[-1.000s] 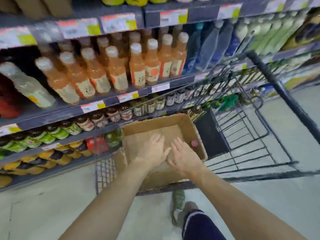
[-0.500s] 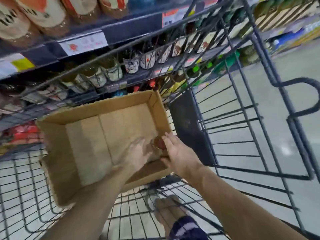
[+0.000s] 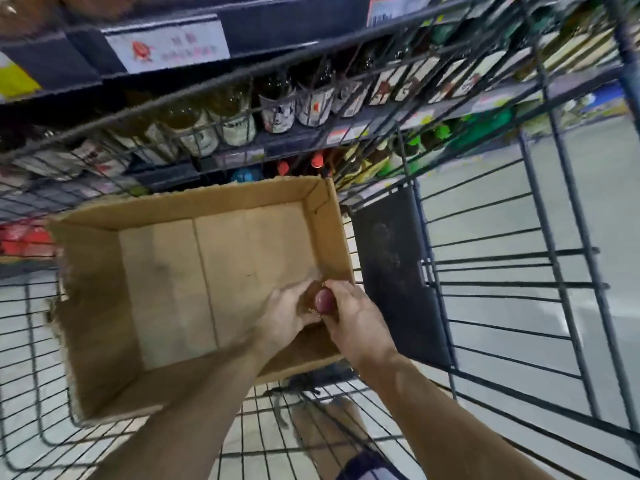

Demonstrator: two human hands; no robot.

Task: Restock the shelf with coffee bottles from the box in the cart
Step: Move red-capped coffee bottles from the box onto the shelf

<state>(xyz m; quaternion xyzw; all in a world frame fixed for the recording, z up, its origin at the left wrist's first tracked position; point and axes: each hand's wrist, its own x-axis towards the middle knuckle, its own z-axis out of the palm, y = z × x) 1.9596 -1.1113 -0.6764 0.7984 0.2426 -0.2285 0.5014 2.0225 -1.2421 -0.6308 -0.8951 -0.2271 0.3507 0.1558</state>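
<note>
One coffee bottle (image 3: 320,301) is seen left in the box (image 3: 194,209), at its near right corner, inside the cart (image 3: 540,268). It is gripped from both sides: left hand (image 3: 287,315) and right hand (image 3: 353,317) are curled around it. Otherwise the box is emptied; this bottle is not yet shelved on the shelf (image 3: 346,135).

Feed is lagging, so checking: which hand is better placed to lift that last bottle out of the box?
Right, probably. The right hand wraps the bottle by its reddish cap in the box's near right corner; the left hand only steadies its side.
</note>
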